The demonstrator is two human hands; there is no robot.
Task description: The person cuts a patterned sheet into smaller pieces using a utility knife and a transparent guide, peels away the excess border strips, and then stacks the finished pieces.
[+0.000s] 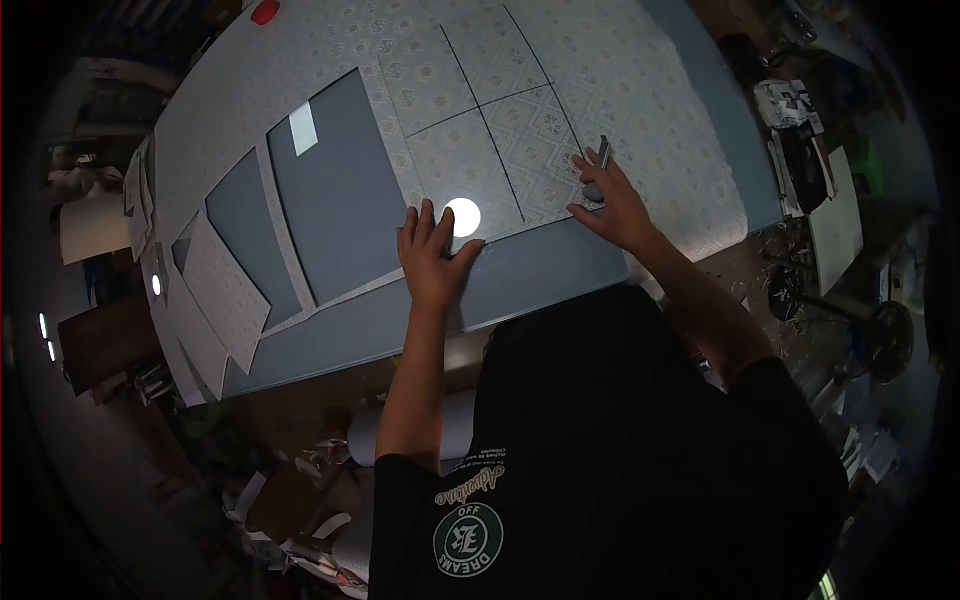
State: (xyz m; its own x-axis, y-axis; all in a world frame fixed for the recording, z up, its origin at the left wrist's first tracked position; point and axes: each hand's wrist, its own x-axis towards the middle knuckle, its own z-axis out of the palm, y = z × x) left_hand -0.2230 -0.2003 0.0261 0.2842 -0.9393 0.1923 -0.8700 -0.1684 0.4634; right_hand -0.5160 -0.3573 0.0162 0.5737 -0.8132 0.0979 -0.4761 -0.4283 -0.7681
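A pale patterned sheet (550, 130) covers much of the table, with dark straight lines drawn across it in a grid. My left hand (430, 255) presses flat near the sheet's front edge, fingers spread, beside a bright round light spot. Farther right, my right hand (615, 205) rests over the sheet with its fingers bent around a slim grey tool (604, 152) that looks like a utility knife. Its tip is partly hidden by the fingers. To the left, large cut-out openings in the sheet bare the grey tabletop (335, 190).
A loose cut piece (225, 290) lies at the table's left end. Near the far edge sits a red object (265, 12). A white roll (360, 440) and scraps lie below the table. A stool (885, 335) and clutter stand on the right.
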